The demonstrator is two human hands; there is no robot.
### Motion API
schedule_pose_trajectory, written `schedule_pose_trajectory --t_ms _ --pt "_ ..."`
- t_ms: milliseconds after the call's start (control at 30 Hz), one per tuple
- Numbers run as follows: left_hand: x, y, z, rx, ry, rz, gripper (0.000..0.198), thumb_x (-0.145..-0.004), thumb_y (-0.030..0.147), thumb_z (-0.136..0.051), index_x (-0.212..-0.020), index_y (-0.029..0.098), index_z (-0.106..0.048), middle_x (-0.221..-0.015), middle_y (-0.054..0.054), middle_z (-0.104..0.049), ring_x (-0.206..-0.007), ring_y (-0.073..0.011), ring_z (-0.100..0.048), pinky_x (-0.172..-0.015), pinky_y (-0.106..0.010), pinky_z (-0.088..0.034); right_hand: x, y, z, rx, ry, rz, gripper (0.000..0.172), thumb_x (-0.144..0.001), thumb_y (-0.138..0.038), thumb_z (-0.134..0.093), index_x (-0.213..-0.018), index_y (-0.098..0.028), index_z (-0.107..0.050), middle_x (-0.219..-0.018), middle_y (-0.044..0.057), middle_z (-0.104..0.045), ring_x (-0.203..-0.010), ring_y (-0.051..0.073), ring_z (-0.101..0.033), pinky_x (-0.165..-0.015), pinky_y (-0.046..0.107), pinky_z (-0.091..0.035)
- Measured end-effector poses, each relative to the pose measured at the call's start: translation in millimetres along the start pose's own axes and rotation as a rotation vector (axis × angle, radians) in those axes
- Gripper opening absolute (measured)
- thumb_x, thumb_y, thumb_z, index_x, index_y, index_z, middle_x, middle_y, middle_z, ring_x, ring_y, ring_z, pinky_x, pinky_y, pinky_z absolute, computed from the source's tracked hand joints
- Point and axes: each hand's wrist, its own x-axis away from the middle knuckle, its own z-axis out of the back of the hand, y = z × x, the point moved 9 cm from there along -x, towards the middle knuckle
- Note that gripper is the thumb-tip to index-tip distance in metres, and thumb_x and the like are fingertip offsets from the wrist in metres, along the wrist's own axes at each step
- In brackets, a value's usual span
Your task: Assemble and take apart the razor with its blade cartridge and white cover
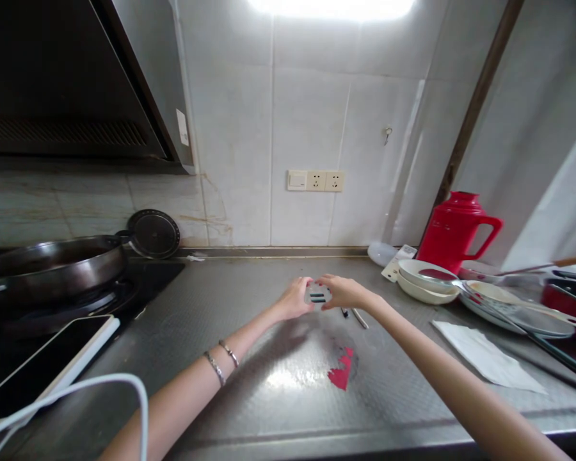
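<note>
My left hand (pixel 296 299) and my right hand (pixel 342 292) meet over the middle of the steel counter (pixel 230 307). Between them they grip a small pale, translucent-looking piece with two dark bars (pixel 318 294); its exact kind is too small to make out. Fingers of both hands curl around its sides. Just behind my right wrist lie a short light-coloured stick (pixel 360 318) and a small dark item (pixel 344 312), partly hidden. A torn red patch (pixel 340 370) shows on the counter nearer to me.
At the left, a pan (pixel 52 269) sits on the black stove below a range hood (pixel 77 83); a phone (pixel 48 365) and white cable (pixel 139 384) are closer. At the right are a red thermos (pixel 448 234), bowls (pixel 425 288), utensils and a white napkin (pixel 487 355).
</note>
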Motion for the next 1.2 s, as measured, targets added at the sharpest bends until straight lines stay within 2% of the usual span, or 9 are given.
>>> schedule_pose_trajectory --t_ms 167,267,333,433,533,633,767,900,1200 --pt "2 4 0.6 0.005 -0.007 -0.020 0.058 -0.062 0.025 -0.065 -0.115 0.014 -0.044 -0.114 -0.011 -0.053 -0.107 -0.0231 -0.048 -0.093 -0.035 -0.037 -5 -2 -5 -0.001 -0.005 0.061 0.054 -0.062 -0.038 -0.068 -0.113 -0.024 -0.056 -0.107 0.006 -0.058 -0.085 0.019 -0.059 -0.064 0.022 -0.042" --pt "4 -11 10.7 -0.001 0.024 -0.011 0.063 -0.060 0.030 -0.069 -0.116 0.015 -0.045 -0.117 -0.012 -0.051 -0.110 -0.0249 -0.046 -0.094 -0.037 -0.037 -7 17 -7 -0.051 -0.019 0.082 0.053 -0.062 -0.034 -0.069 -0.112 -0.021 -0.058 -0.106 0.007 -0.060 -0.080 0.018 -0.060 -0.063 0.023 -0.043" --pt "7 -33 25.9 -0.017 0.092 0.029 0.055 -0.063 0.031 -0.067 -0.112 0.014 -0.049 -0.114 -0.012 -0.053 -0.109 -0.0245 -0.047 -0.095 -0.037 -0.036 -5 44 -8 -0.085 -0.033 0.056 0.052 -0.062 -0.030 -0.069 -0.112 -0.017 -0.060 -0.105 0.008 -0.061 -0.081 0.019 -0.060 -0.067 0.023 -0.044" --pt "21 -81 56.3 -0.039 0.244 0.154 0.037 -0.067 0.025 -0.063 -0.102 0.015 -0.055 -0.106 -0.009 -0.058 -0.102 -0.0212 -0.052 -0.092 -0.035 -0.038 4 103 -13 -0.120 -0.050 -0.105 0.054 -0.059 -0.025 -0.071 -0.111 -0.015 -0.061 -0.100 0.009 -0.064 -0.079 0.019 -0.061 -0.068 0.023 -0.046" --pt "42 -126 81.8 -0.049 0.373 0.269 0.021 -0.068 0.017 -0.058 -0.089 0.015 -0.058 -0.095 -0.007 -0.062 -0.093 -0.0185 -0.056 -0.088 -0.033 -0.041 20 157 -32 -0.178 -0.139 -0.300 0.059 -0.059 -0.019 -0.069 -0.116 -0.013 -0.058 -0.093 0.009 -0.067 -0.068 0.019 -0.062 -0.053 0.022 -0.046" --pt "62 -157 97.7 -0.056 0.465 0.354 0.014 -0.069 0.014 -0.053 -0.083 0.014 -0.058 -0.087 -0.007 -0.063 -0.084 -0.0174 -0.058 -0.081 -0.032 -0.044 31 182 -53 -0.215 -0.202 -0.399 0.063 -0.058 -0.015 -0.068 -0.119 -0.012 -0.055 -0.091 0.010 -0.068 -0.062 0.018 -0.062 -0.043 0.020 -0.043" --pt "79 -178 108.9 -0.056 0.580 0.453 0.015 -0.071 0.014 -0.048 -0.081 0.014 -0.058 -0.078 -0.006 -0.063 -0.074 -0.0163 -0.058 -0.073 -0.031 -0.046 30 183 -69 -0.228 -0.221 -0.416 0.063 -0.056 -0.014 -0.068 -0.117 -0.012 -0.057 -0.090 0.011 -0.068 -0.060 0.017 -0.062 -0.041 0.019 -0.044" --pt "81 -179 108.4 -0.050 0.606 0.464 0.014 -0.070 0.015 -0.047 -0.078 0.014 -0.059 -0.076 -0.005 -0.064 -0.072 -0.0151 -0.059 -0.071 -0.028 -0.046 21 178 -75 -0.232 -0.229 -0.430 0.061 -0.054 -0.014 -0.069 -0.114 -0.015 -0.059 -0.089 0.009 -0.068 -0.060 0.016 -0.062 -0.042 0.018 -0.045" --pt "85 -183 109.1 -0.036 0.622 0.494 0.013 -0.071 0.019 -0.048 -0.077 0.015 -0.058 -0.073 -0.005 -0.064 -0.070 -0.0152 -0.060 -0.069 -0.027 -0.046 20 175 -64 -0.212 -0.164 -0.424 0.059 -0.056 -0.019 -0.069 -0.114 -0.020 -0.059 -0.113 0.012 -0.059 -0.075 0.018 -0.062 -0.045 0.018 -0.046"
